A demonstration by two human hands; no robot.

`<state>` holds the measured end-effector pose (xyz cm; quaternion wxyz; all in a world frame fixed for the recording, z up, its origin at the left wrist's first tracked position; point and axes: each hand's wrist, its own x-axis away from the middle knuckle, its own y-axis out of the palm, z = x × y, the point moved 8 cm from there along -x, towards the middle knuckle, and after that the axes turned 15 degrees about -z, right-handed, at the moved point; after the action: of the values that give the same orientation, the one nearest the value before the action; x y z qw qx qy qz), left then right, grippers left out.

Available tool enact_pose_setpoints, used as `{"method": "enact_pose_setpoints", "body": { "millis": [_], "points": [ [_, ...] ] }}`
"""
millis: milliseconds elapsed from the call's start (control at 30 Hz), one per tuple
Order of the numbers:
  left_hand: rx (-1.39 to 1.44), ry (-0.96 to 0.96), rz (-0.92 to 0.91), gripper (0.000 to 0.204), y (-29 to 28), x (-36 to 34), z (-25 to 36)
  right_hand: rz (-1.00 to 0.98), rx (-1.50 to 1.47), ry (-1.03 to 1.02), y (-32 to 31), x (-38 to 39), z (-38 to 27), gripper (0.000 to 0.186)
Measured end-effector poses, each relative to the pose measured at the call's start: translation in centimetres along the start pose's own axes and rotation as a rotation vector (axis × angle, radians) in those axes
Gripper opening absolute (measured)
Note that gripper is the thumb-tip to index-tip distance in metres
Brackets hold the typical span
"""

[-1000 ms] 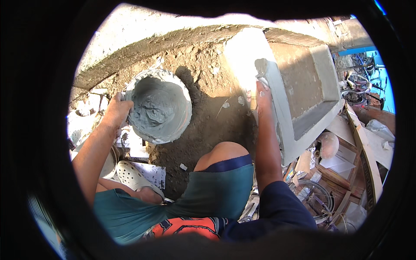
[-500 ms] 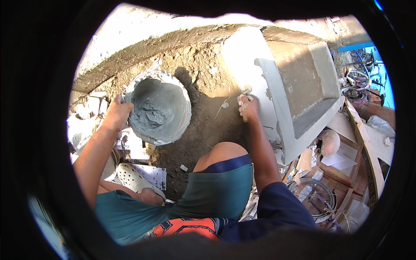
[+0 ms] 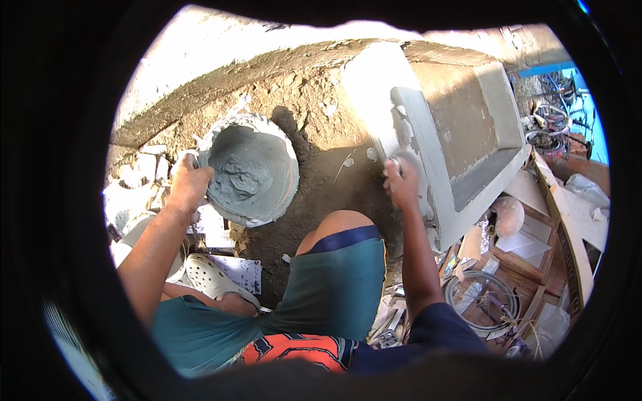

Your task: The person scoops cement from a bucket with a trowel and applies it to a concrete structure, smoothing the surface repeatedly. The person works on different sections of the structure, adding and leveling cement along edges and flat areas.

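Observation:
My left hand [image 3: 192, 179] is closed on the rim of a bucket [image 3: 281, 180] of wet grey mortar, tilted on the dirt ground. My right hand [image 3: 400, 182], slightly blurred, grips a trowel [image 3: 408, 162] against the near side of a pale concrete trough-like structure [image 3: 501, 110]. Along that side runs a smeared patch of fresh grey mortar [image 3: 402, 117] above the trowel. The trowel's handle is mostly hidden by my fingers.
A concrete ledge [image 3: 234, 67] runs along the back. Rubble [image 3: 147, 164] and a white clog [image 3: 207, 277] on my foot are at lower left. Boards [image 3: 562, 220], scrap and a bicycle wheel [image 3: 481, 301] crowd the lower right; several bicycles [image 3: 552, 123] stand farther right.
My right hand first moved down along the structure's side, then shifted back toward it to the right, with the trowel. My left hand and the bucket moved slightly right in view.

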<state>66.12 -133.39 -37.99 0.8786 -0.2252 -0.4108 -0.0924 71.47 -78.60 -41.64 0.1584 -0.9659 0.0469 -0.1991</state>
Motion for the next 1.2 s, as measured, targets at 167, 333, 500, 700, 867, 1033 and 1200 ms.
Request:
{"method": "enact_pose_setpoints", "body": {
  "millis": [167,333,500,700,867,1033,1200],
  "points": [
    [-0.015,0.027,0.020,0.076,0.3,-0.2,-0.7,0.062,0.446,0.252,6.4,-13.4,3.2,0.034],
    [0.052,0.086,0.032,0.067,0.3,-0.2,-1.8,0.186,0.434,0.254,7.7,-18.7,1.3,0.040],
    [0.114,0.124,0.086,0.051,0.0,-0.3,-1.6,0.357,0.363,-0.027,5.5,-15.2,-2.5,0.038],
    [0.036,0.094,0.000,0.052,0.4,-0.8,-0.9,0.430,0.431,-0.318,4.0,-8.2,-2.9,0.037],
    [-0.003,0.103,0.003,0.050,0.9,-0.8,0.8,0.162,0.564,0.161,3.3,-6.3,4.5,0.040],
    [0.234,0.125,-0.122,0.046,2.0,-0.8,0.8,0.175,0.325,0.166,1.8,-7.3,6.3,0.044],
    [0.098,0.092,-0.144,0.045,1.2,-2.2,0.2,0.218,0.031,0.049,0.1,-5.0,3.4,0.034]
  ]
}}
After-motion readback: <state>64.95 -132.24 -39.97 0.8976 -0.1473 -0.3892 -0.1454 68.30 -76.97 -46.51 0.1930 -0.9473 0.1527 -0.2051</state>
